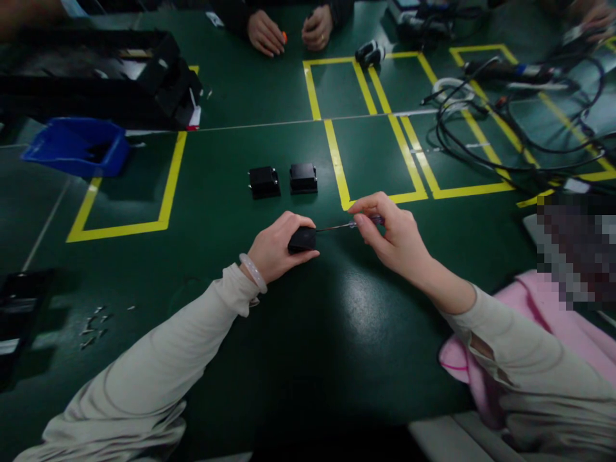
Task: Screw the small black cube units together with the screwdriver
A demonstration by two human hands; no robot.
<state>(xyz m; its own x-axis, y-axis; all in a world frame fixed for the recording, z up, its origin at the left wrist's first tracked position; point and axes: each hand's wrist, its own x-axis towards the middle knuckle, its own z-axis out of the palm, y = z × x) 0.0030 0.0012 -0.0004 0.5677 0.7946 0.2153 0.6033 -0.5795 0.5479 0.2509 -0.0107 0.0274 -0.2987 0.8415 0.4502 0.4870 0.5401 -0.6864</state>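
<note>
My left hand (279, 247) is closed over a small black block (301, 240) and holds it down on the green table (240, 192). A thin screwdriver (347, 225) with a clear purple handle is pinched in my right hand (392, 234). Its shaft lies level and its tip meets the right side of the block. Two more black blocks (264, 182) (303, 178) stand side by side a little farther away. A pale bangle circles my left wrist.
Several small screws (94, 324) lie at the near left. A blue bin (77, 146) and black trays (96, 77) stand at the far left. Cables (505, 128) sprawl at the far right. Another person's hands (289, 31) rest at the far edge. Pink cloth (529, 321) lies near right.
</note>
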